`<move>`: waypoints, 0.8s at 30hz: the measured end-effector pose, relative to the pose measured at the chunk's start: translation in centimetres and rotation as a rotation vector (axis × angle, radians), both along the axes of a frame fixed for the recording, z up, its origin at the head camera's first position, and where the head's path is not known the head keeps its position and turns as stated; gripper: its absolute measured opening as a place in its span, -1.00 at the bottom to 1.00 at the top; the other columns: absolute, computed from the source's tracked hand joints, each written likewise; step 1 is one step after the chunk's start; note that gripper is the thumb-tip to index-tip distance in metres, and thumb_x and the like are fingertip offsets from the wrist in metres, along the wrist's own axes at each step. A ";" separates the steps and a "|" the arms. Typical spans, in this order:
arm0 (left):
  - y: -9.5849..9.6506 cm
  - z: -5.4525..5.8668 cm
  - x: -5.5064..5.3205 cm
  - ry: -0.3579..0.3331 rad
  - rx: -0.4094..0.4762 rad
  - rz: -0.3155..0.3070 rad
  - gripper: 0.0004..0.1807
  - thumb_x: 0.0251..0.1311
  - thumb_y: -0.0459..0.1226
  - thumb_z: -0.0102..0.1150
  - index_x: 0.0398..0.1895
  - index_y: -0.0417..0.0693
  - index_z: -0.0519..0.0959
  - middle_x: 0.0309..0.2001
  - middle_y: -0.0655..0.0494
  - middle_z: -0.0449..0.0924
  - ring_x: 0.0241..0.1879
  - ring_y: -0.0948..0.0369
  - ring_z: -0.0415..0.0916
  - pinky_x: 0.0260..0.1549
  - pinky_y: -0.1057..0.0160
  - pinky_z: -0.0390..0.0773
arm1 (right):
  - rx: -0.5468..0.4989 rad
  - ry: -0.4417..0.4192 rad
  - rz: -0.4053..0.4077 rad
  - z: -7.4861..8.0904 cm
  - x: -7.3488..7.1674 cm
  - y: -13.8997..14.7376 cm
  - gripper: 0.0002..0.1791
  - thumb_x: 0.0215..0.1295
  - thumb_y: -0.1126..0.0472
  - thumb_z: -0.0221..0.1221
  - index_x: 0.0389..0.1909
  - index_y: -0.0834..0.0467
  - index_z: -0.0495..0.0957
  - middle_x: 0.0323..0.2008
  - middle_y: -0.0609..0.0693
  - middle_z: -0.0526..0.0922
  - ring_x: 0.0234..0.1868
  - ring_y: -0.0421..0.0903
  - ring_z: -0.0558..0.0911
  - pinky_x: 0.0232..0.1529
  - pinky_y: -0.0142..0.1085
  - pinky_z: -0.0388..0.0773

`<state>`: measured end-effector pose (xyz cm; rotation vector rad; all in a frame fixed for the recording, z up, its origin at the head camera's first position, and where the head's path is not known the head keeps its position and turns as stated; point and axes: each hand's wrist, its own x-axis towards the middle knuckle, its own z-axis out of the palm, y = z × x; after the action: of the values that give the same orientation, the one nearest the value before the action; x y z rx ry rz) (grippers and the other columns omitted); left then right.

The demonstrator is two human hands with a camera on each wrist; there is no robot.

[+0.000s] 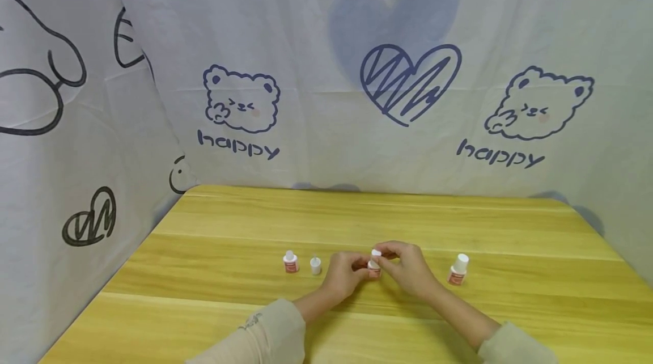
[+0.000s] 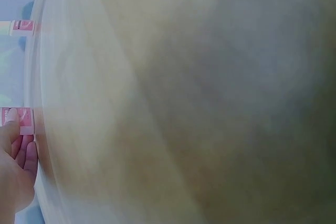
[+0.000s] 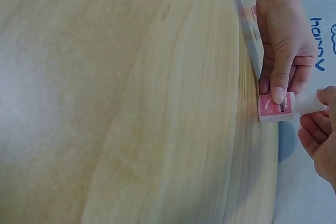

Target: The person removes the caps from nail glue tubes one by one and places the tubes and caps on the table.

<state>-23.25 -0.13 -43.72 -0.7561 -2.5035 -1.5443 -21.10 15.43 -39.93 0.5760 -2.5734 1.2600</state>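
Note:
A small white bottle with a pink label [image 3: 275,109] stands on the wooden table between the two hands. My left hand [image 1: 343,278] grips its body low down, the thumb lying over the label in the right wrist view. From the other side my right hand [image 1: 410,267] pinches the white cap [image 1: 376,253] at the top of the bottle. In the left wrist view, part of the left hand [image 2: 18,166] and the held bottle [image 2: 23,119] show at the left edge.
Left of the hands stand a similar bottle with a narrow white top [image 1: 291,262] and a small white cap [image 1: 316,266] with a thin stem pointing up. A capped pink-labelled bottle [image 1: 457,271] stands to the right. Behind the table [image 1: 245,211] hangs a printed white cloth [image 1: 316,143].

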 end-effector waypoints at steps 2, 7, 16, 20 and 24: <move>0.0 0.0 0.0 0.002 -0.002 -0.001 -0.82 -0.05 -0.37 0.32 -0.35 -0.31 0.67 -0.35 -0.10 0.71 -0.33 0.13 0.67 -0.37 0.53 0.55 | -0.015 -0.010 -0.004 -0.1 0.0 0.0 -0.82 0.16 0.42 0.19 -0.21 0.38 0.60 -0.28 0.18 0.70 -0.24 0.04 0.66 -0.24 -0.30 0.62; 0.0 0.0 0.0 0.010 -0.003 0.004 -0.82 -0.05 -0.37 0.33 -0.36 -0.31 0.67 -0.37 -0.11 0.71 -0.34 0.13 0.67 -0.38 0.54 0.54 | -0.067 -0.021 -0.048 -0.3 -0.1 -0.3 -0.83 0.11 0.39 0.25 -0.25 0.35 0.61 -0.32 0.13 0.71 -0.27 -0.01 0.65 -0.24 -0.34 0.61; 0.0 -0.1 0.1 0.026 0.012 0.010 -0.83 -0.06 -0.39 0.33 -0.37 -0.33 0.67 -0.38 -0.12 0.71 -0.34 0.10 0.68 -0.38 0.55 0.54 | -0.138 0.014 -0.179 -0.5 0.0 -1.2 -0.90 -0.01 0.42 0.32 -0.43 0.27 0.62 -0.45 0.07 0.70 -0.35 -0.05 0.66 -0.26 -0.30 0.62; 0.1 -0.1 0.0 0.023 0.017 0.006 -0.82 -0.06 -0.39 0.33 -0.36 -0.33 0.67 -0.37 -0.13 0.71 -0.34 0.10 0.68 -0.38 0.55 0.55 | -0.140 0.021 -0.207 -0.5 0.0 -1.3 -0.91 -0.03 0.41 0.35 -0.49 0.24 0.61 -0.48 0.05 0.69 -0.37 -0.07 0.66 -0.28 -0.31 0.62; 0.0 -0.2 0.0 0.014 0.026 -0.004 -0.82 -0.04 -0.38 0.32 -0.35 -0.33 0.67 -0.37 -0.13 0.71 -0.36 0.10 0.68 -0.39 0.54 0.56 | -0.138 0.007 -0.207 -0.5 -0.1 -1.2 -0.92 -0.03 0.39 0.35 -0.49 0.24 0.63 -0.48 0.05 0.70 -0.38 -0.09 0.65 -0.29 -0.37 0.60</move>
<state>-23.29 -0.09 -43.91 -0.7654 -2.4688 -1.5640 -21.17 14.21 -40.45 0.2784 -2.4416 1.3453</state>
